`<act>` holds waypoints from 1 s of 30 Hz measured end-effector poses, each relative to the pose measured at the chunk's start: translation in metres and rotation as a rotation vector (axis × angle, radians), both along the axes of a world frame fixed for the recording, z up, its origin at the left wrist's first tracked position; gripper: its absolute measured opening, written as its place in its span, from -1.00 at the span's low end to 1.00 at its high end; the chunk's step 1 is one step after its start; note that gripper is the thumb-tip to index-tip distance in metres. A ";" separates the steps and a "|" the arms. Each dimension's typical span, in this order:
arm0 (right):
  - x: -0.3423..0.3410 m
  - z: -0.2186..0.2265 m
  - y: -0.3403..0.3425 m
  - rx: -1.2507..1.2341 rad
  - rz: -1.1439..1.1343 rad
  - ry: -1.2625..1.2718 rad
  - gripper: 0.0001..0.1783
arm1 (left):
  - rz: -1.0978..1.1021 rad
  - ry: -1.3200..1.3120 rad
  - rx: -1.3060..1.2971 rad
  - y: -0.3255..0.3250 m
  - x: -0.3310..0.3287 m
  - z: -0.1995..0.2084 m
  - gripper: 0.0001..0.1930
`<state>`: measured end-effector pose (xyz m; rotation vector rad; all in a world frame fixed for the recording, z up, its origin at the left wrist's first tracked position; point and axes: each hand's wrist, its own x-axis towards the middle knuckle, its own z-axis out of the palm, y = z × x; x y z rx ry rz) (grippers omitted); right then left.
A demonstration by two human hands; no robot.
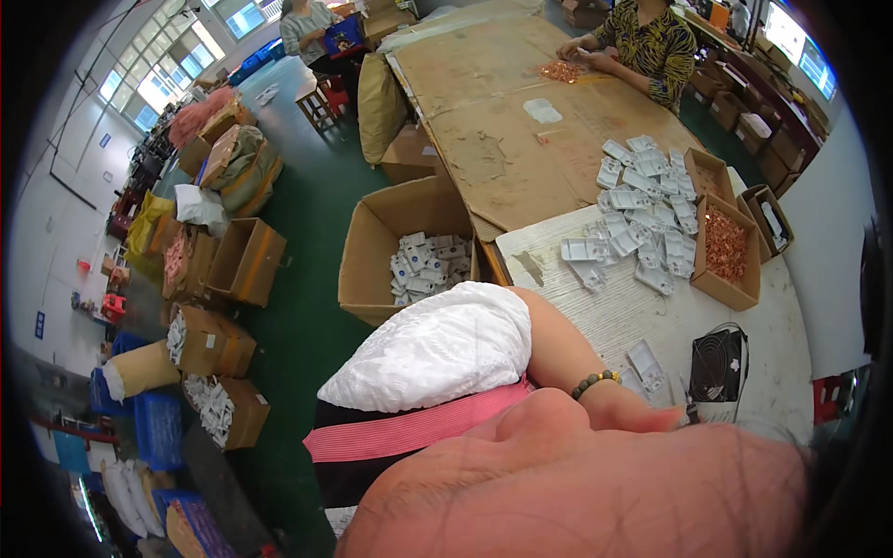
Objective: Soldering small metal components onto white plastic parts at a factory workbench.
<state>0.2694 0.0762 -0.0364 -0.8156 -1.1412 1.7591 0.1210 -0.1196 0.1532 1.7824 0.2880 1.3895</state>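
Observation:
My left arm, in a white short sleeve, reaches over the table's near edge. A beaded bracelet circles the wrist. Only part of my left hand shows; the fingers are mostly hidden, so I cannot see what they hold. Just beyond it lie white plastic housings, one showing its hollow inner side. Close to the fingertips is a small dark thing too unclear to name. My right hand is not in view. Farther up the table, a heap of similar white housings spreads out.
An open carton of copper-coloured parts stands right of the heap. A black case with a coiled cable lies nearer. Left of the table, a large carton holds white units. Across the cardboard-covered table, a person handles copper-coloured pieces.

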 end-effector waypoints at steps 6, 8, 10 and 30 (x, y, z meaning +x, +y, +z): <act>0.000 -0.001 0.000 0.003 -0.024 0.022 -0.78 | -0.031 -0.004 0.013 0.000 0.003 0.001 -0.50; 0.000 -0.002 0.000 0.028 -0.010 0.015 -0.78 | -0.031 -0.004 0.020 -0.002 0.004 0.002 -0.50; 0.000 -0.003 0.001 -0.002 -0.054 0.012 -0.77 | -0.033 -0.011 0.024 -0.004 0.006 0.002 -0.49; -0.001 0.009 -0.001 -0.102 -0.075 0.036 -0.84 | -0.082 -0.025 0.033 0.002 0.000 0.002 -0.46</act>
